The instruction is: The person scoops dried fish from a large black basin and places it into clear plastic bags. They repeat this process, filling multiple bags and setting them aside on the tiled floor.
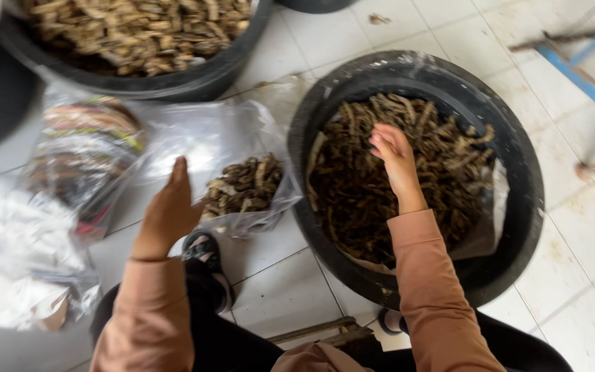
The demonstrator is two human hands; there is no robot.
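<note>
Leftmost, lying on the white tiled floor (587, 262): crumpled clear wrappers (15, 275) and a bag of coloured packets (84, 148). Above these, sitting at the frame's top: a black tub (194, 79) heaped with pale dried strips.

Next, reaching forward: left hand (168, 213), fingers straight and together, resting against the mouth of the clear plastic bag (222, 148); whether gripping the film or only touching it, impossible to tell. Lying inside that bag: a small heap of dried brown pieces (242, 186), near the bag's right end, just beside the round tub.

Then, hovering over the black round tub (518, 165): right hand (395, 157), fingers curled down into the dark dried strips (352, 193), closing loosely; any pieces held being hidden under the palm.

Far right, leaning: a blue frame (587, 79).

Handling note, as judgement: keeping the bag mouth spread wide and close to the tub rim, taking modest pinches, avoiding spills onto the tiles.
</note>
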